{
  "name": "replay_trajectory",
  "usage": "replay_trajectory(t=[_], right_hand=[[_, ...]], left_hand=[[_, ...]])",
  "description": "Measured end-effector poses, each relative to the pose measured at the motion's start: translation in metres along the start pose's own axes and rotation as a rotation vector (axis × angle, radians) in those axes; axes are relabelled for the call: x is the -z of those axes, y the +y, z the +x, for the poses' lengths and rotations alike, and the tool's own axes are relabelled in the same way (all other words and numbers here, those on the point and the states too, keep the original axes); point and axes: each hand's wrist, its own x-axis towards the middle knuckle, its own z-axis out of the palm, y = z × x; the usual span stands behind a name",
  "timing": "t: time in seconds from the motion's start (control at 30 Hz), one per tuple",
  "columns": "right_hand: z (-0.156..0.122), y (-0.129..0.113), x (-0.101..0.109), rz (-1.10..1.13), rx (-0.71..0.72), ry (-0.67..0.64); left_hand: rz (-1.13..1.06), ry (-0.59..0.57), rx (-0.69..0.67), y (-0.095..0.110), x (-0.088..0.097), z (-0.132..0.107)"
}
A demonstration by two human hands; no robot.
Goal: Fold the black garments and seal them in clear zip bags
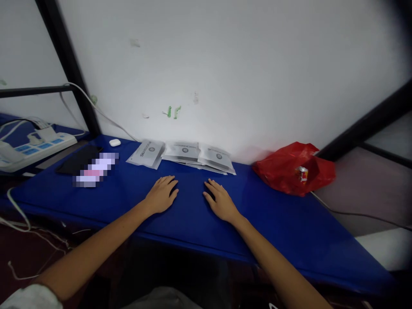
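Note:
My left hand [161, 195] lies flat on the blue desk [189, 223], palm down with the fingers apart, holding nothing. To its right, my right hand [221, 201] rests the same way, thumb toward the left hand. Beyond them, along the wall, are several flat whitish packets with dark printing. One packet [148, 153] lies by itself nearest my left hand. A middle packet [182, 151] and a right packet [217, 158] overlap, with more edges showing beneath them. Neither hand touches a packet.
A red plastic bag [289, 169] sits at the right by the black frame post. On the left are a blurred-out phone-like object [96, 169], a black flat item [80, 159], a small white case [115, 142] and a power strip [41, 148] with cables.

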Motion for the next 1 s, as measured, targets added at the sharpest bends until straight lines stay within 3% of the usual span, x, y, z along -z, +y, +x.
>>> replay_trajectory(t=[0.2,0.43,0.77,1.0], right_hand=[[0.001,0.002,-0.002,-0.007,0.024,0.027],[0.0,0.003,-0.001,-0.021,0.018,0.014],[0.0,0.012,-0.007,-0.012,0.06,0.055],[0.002,0.017,-0.008,0.006,0.058,0.051]], left_hand=[[0.246,0.122,0.175,-0.022,0.019,0.024],[0.323,0.019,0.353,-0.049,0.029,0.05],[0.321,-0.051,0.394,-0.043,0.036,0.055],[0.243,-0.059,0.407,-0.034,0.04,0.033]])
